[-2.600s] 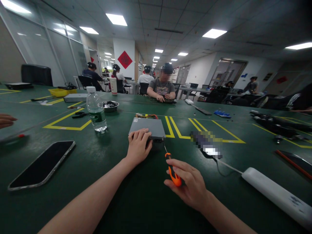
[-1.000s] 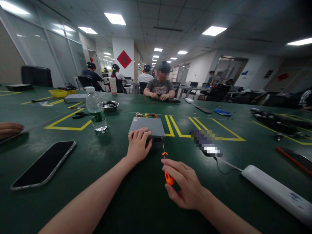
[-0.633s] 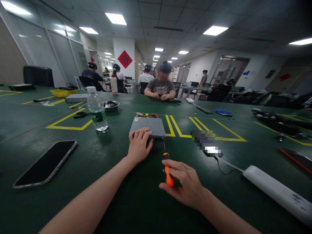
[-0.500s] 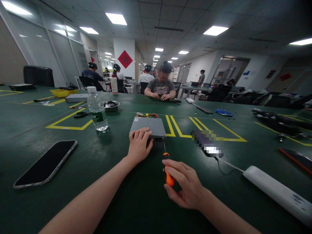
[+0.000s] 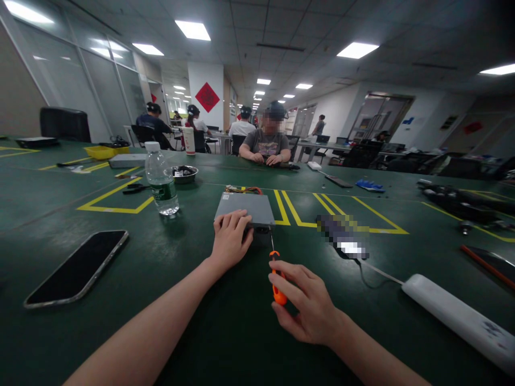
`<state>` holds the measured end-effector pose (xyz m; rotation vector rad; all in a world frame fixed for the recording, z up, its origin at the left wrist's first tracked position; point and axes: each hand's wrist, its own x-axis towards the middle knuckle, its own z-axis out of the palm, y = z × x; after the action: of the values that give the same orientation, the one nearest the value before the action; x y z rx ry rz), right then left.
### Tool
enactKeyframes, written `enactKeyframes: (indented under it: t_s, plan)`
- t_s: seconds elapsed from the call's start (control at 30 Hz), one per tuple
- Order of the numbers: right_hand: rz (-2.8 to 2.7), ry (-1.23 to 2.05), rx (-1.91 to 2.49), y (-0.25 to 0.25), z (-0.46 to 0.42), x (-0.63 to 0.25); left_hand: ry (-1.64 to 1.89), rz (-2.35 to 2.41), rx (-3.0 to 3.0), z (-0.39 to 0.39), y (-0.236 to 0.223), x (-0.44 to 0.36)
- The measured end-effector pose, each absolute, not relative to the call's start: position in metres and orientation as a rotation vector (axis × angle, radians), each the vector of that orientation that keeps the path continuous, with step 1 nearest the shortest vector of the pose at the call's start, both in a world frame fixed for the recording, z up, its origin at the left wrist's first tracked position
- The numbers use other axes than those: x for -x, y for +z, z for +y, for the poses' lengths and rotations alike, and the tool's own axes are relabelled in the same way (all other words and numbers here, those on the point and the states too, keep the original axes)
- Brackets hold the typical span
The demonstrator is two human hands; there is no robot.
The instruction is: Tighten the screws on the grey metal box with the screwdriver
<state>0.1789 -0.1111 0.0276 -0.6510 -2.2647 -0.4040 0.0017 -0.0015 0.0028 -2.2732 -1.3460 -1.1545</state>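
A gray power supply (image 5: 246,206) lies mid-surface (image 5: 225,338), seemingly closed, screw work apparently unfinished. Left hand's (image 5: 230,241) fingers clasp its near edge; right hand's (image 5: 313,305) fingers curl around an orange screwdriver (image 5: 278,295) meeting its near-right corner.

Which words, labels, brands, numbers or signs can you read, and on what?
None readable.
Green label on clear plastic bottle: too small.
White sticker on grey metal box: too small.
Tall red-marked white cup: too small.
Red diamond-shaped wall sign: too blurred.
Printed grey T-shirt: too blurred.
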Motion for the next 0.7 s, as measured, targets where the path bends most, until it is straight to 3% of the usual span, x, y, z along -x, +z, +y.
enactKeyframes:
  t_s: [0.7]
  plan:
    - [-2.24,-0.393,0.652,0.0243,-0.1105,-0.172,-1.15,-1.352,2.282,-0.002,0.0032,-0.0016]
